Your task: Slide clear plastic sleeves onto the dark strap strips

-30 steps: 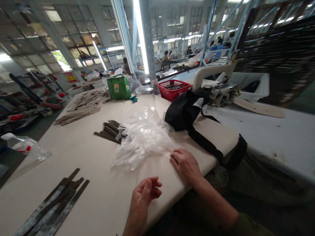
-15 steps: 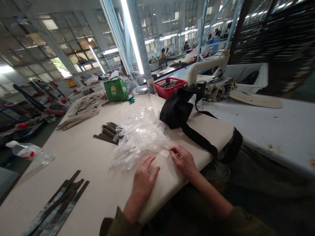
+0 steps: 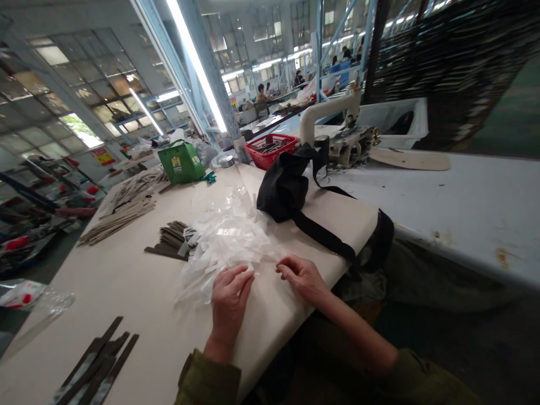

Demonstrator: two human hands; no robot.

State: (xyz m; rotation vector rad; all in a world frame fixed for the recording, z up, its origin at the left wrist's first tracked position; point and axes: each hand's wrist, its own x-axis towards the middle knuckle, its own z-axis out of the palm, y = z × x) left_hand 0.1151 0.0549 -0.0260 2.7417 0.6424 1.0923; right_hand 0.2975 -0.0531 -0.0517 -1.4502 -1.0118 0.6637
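Because they overlap, the clear strips [image 3: 230,239], heaped at twelve o'clock from the left hand [image 3: 229,292] and ten from the right hand [image 3: 304,277], could tangle if tugged; both hands' fingers curl, whether gripping anything I cannot tell.

- Pale table [image 3: 169,337]: carries a heap of clear plastic strips [image 3: 230,239]
- Dark strips [image 3: 169,243]: against the heap's left side
- Black bag [image 3: 282,188]: just right of the heap
- Green bag [image 3: 181,163]: beyond the heap, leftward
- Tan strips [image 3: 118,223]: left of the heap, farther back
- Plastic bottle [image 3: 25,297]: well left of the heap
- Second dark bundle [image 3: 97,360]: nearer than the heap, leftward
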